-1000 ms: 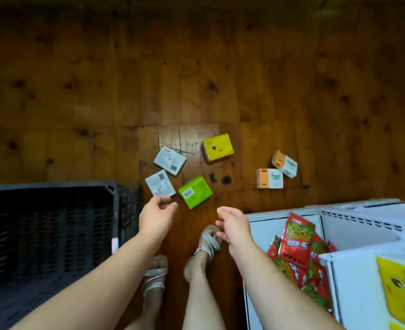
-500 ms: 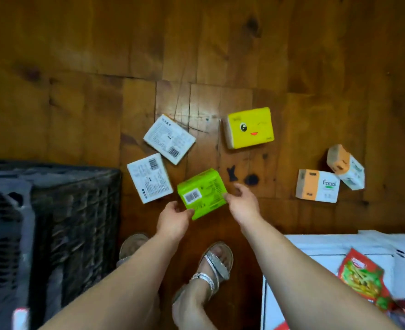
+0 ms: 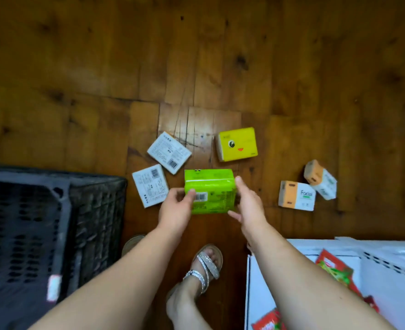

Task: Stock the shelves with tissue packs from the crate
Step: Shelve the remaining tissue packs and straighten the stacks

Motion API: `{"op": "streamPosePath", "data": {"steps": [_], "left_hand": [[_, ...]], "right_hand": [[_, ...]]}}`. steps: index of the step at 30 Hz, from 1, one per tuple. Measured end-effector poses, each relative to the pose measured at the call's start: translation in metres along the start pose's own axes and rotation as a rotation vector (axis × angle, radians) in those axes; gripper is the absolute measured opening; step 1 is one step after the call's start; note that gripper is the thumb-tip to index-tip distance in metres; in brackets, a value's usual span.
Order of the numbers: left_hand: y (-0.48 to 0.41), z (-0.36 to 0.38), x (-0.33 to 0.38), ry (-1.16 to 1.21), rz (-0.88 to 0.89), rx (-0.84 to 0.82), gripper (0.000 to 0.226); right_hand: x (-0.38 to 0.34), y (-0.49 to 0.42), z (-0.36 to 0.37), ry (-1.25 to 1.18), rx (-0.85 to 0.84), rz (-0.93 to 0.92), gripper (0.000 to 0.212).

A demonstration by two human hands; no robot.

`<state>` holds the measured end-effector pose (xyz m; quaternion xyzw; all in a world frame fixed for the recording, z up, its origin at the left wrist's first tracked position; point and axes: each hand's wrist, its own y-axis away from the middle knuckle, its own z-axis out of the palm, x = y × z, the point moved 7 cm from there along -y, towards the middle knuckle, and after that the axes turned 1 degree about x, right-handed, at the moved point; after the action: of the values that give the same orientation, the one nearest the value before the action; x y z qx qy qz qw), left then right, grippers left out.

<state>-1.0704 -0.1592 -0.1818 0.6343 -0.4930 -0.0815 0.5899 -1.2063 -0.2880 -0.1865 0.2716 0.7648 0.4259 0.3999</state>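
One green pack [image 3: 209, 191] between both grips [image 3: 175, 211] [image 3: 250, 206]

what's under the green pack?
Green pack covers whatever's beneath. Wood floor shows around it. Left hand: thumb on top, other fingers hidden. Right hand touches its right edge.

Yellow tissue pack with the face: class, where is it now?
In the head view the yellow pack lies on the wooden floor, just right of centre, beyond the green pack and right of a white pack.

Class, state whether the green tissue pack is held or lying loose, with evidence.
Held. The left hand grips the green tissue pack at one end; the right hand touches the other. Lifted? Cannot tell.
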Motion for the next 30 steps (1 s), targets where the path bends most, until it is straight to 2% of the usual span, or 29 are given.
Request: {"op": "streamPosePath", "data": {"steps": [4, 6, 9, 11, 14, 16, 19, 22, 25, 27, 30], "left_hand": [[0.083, -0.025, 0.068, 0.046, 0.121, -0.052, 0.044], [0.127, -0.04, 0.099, 0.153, 0.144, -0.08, 0.043], [0.193, -0.07, 0.139, 0.27, 0.131, -0.124, 0.035], [0.235, -0.087, 0.158, 0.216, 0.153, -0.188, 0.038], [0.301, -0.108, 0.175, 0.128, 0.229, -0.274, 0.047], [0.347, -0.123, 0.178, 0.092, 0.269, -0.308, 0.047], [0.411, -0.141, 0.185, 0.067, 0.355, -0.36, 0.044], [0.466, -0.148, 0.185, 0.074, 0.444, -0.425, 0.029], [0.512, -0.145, 0.182, -0.038, 0.542, -0.473, 0.02], [0.536, -0.139, 0.177, -0.092, 0.57, -0.483, 0.022], [0.573, -0.125, 0.166, -0.031, 0.526, -0.556, 0.022]], "right_hand": [[-0.05, 0.082, -0.041, -0.257, 0.12, -0.056, 0.024], [-0.072, 0.129, -0.055, -0.331, 0.127, -0.139, 0.029], [-0.101, 0.208, -0.082, -0.318, 0.101, -0.348, 0.055], [-0.106, 0.261, -0.096, -0.326, 0.089, -0.45, 0.051], [-0.09, 0.333, -0.118, -0.482, 0.112, -0.485, 0.02], [-0.074, 0.377, -0.137, -0.663, 0.118, -0.457, 0.012], [-0.057, 0.434, -0.164, -0.842, 0.07, -0.439, 0.039], [-0.035, 0.479, -0.19, -0.768, 0.187, -0.416, 0.047], [-0.011, 0.521, -0.224, -0.802, 0.389, -0.414, 0.021], [0.001, 0.545, -0.245, -0.878, 0.421, -0.434, 0.019], [0.021, 0.575, -0.277, -0.96, 0.398, -0.501, 0.023]]}}
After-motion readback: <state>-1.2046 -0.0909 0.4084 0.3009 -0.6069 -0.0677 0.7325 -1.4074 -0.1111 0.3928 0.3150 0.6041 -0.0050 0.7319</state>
